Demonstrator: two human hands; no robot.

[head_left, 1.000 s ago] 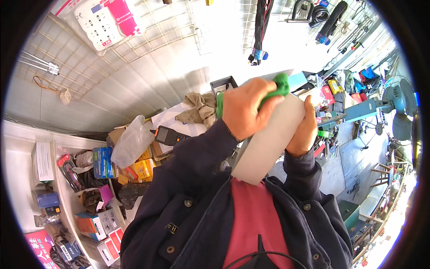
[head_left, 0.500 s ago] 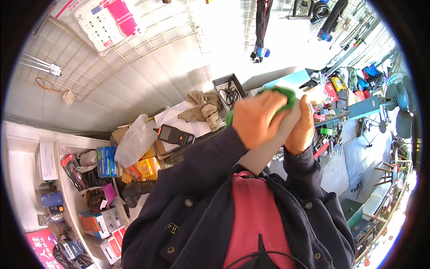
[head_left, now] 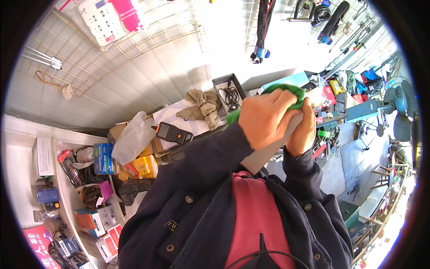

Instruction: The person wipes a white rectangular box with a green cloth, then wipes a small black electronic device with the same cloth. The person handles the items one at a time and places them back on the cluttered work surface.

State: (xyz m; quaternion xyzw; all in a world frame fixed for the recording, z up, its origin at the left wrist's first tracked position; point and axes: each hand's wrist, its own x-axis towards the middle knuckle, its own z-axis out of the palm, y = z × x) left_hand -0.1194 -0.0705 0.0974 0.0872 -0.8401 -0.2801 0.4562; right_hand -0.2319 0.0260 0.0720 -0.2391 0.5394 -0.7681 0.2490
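Observation:
In front of my chest is a flat grey-brown box or panel [head_left: 264, 159], tilted, its lower end close to my jacket. My left hand [head_left: 263, 119] has its fingers bent over a green cloth [head_left: 293, 93] and presses it onto the upper part of the panel. Along the right edge, my right hand [head_left: 303, 133] grips the panel, thumb side up. Its fingers behind the panel are hidden, as is most of the panel's upper face.
Behind my hands, a counter holds a black handheld device [head_left: 174, 133], a brown rag [head_left: 202, 107], a dark open box with a cable [head_left: 230, 93] and a clear plastic bag [head_left: 133, 139]. Shelves [head_left: 67, 197] with boxes stand left; a blue fan [head_left: 397, 101] is at right.
My left hand and the green cloth have shifted slightly right along the panel, covering more of its top. The right hand stays in nearly the same place, still holding the panel.

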